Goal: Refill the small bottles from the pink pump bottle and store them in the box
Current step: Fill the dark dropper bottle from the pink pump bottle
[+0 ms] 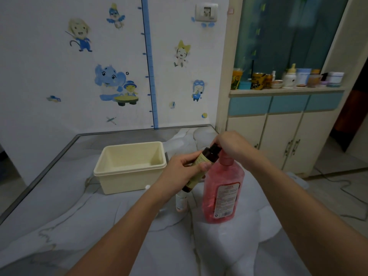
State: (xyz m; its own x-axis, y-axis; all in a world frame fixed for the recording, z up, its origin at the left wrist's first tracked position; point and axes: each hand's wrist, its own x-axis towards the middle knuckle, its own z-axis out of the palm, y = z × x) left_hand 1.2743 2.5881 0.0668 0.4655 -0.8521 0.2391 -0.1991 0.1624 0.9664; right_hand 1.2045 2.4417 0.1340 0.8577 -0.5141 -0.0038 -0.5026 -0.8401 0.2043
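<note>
**Mid-refill: dark bottle tipped under the pump spout**

Currently the dark small bottle (201, 163) sat in the left hand (184, 166), fingers and thumb wrapped round its labelled body, held off the table. Long axis tilted: base down-left toward the person, neck up-right toward the head of the pink pump bottle (222, 188). Neck met the pump area just under the right hand (232, 145), which was curled over the pump top, gripping or pressing it; the spout itself was hidden, so I couldn't tell whether the mouth was lined up with it.

Pink bottle stood upright on the table (59, 206), nearer the right edge, directly below the right hand. My read: filling step in progress, and the next press depends on keeping the neck seated under the spout. Left hand does the aiming, right hand does the pumping.

A second small bottle (181, 203), pale, stood on the table just left of the pink bottle's base, partly hidden behind the left wrist. Cream box (111, 172) sat further left toward the back edge, open top, nothing visible inside. Left hand was the nearer one to it for stowing.
</note>
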